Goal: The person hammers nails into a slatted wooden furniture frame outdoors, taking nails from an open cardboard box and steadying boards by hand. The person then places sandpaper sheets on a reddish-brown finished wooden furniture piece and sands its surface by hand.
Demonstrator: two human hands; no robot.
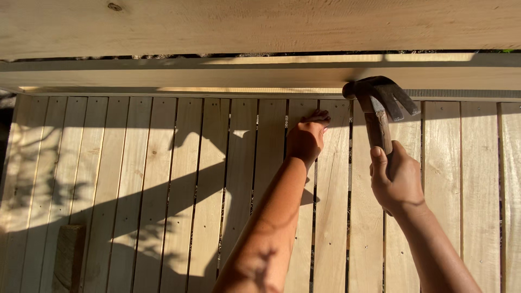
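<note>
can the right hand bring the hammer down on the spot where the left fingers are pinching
Probably yes. The right hand holds the claw hammer raised just right of the left hand, with nothing between them. The left fingertips sit right at that spot on the slat, so they are exposed.

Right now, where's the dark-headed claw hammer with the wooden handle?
The claw hammer is upper right in the head view, gripped by the right hand, its head near the horizontal rail.

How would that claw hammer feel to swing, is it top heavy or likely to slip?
The hammer probably feels top-heavy: its dark metal head looks bulky beside the slim wooden handle. The right hand grips low on the handle, so the head likely pulls forward. The worn wood seems unlikely to slip. It looks stiff throughout.
</note>
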